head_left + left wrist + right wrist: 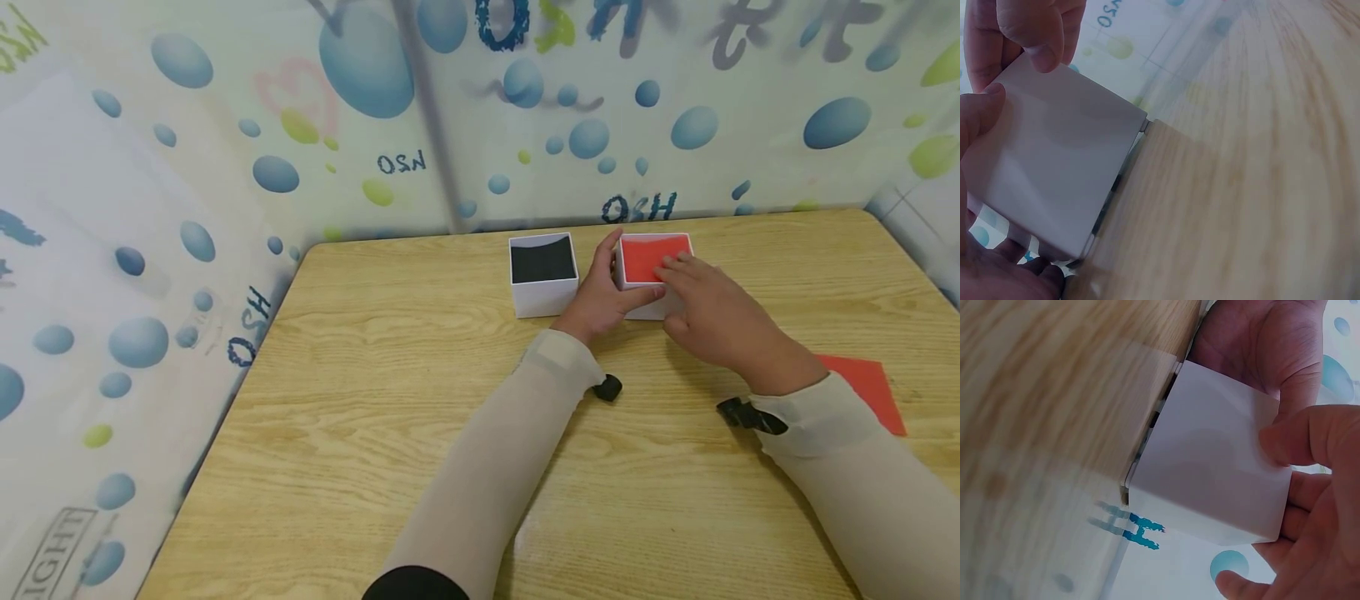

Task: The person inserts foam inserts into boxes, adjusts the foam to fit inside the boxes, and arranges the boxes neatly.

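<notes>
A small white box (643, 310) stands near the table's back edge, its top filled by a red, sheet-like piece (643, 254). My left hand (600, 292) grips this box at its left side, the thumb along the upper front and the fingers behind the side wall. From the right, my right hand (716, 321) reaches over the box with fairly straight fingers resting on the red piece. The left wrist view shows the box's plain front face (1060, 150) below both hands. In the right wrist view, the right thumb (1285, 437) overlaps the box's upper front edge.
Just left of the gripped box stands a second white box (545, 300) with a black piece (542, 260) inside its top. A red sheet (873, 392) lies on the wooden table (360, 375) by my right forearm. A patterned wall covering (465, 133) rises behind the table.
</notes>
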Demonstrator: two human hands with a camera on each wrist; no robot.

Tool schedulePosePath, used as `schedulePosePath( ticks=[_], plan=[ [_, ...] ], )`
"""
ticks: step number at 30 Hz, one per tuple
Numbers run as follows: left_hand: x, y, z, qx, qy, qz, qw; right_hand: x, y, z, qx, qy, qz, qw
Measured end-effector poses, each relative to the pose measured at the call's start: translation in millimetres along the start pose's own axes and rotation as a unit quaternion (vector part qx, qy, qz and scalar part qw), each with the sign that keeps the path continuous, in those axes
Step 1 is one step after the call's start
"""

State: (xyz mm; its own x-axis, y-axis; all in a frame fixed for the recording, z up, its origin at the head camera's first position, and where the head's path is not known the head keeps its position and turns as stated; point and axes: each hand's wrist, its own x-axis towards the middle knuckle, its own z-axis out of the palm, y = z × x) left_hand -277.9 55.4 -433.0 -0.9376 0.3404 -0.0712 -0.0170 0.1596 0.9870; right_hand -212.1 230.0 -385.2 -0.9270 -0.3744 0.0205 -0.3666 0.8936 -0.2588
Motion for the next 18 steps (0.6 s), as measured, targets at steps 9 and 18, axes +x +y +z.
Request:
schedulePosePath(
  ticks=[9,18],
  plan=[
    [0.2,-1.1,-0.1,-0.001,0.003,0.0,1.0,-1.0,-2.3,-2.1,0.029,0.01,0.015,0.999],
    [0.7,0.0,0.3,-0.001,0.0,0.001,1.0,-4.0,-5.2,-2.7,0.048,0.052,0.024,0.997]
  ],
)
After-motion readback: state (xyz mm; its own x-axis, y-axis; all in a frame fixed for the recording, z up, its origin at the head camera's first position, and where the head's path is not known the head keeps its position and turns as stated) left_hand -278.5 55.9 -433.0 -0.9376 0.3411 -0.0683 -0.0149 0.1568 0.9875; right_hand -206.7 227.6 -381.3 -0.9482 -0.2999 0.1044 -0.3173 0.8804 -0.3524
